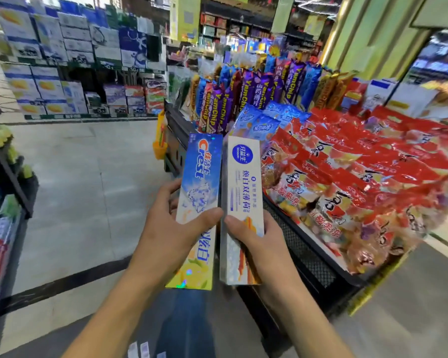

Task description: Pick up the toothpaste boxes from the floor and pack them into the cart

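Head view: the left hand [163,228] has its fingers clamped on the blue Crest toothpaste box [201,202]; at its 3 o'clock, the right hand [259,244] clamps the white toothpaste box [243,192]. Red snack bags [360,177] fill a black display bin [308,254] at 2 o'clock.

Left hand [166,228] grips blue Crest toothpaste box [201,182], thumb across its front. Right hand [254,244] grips white toothpaste box [243,192]. Boxes side by side, long edges nearly touching, held lengthwise above floor [88,164]. Black mesh display bin [308,249] to the right, holding red snack bags [360,171] and purple chip packs [243,96].
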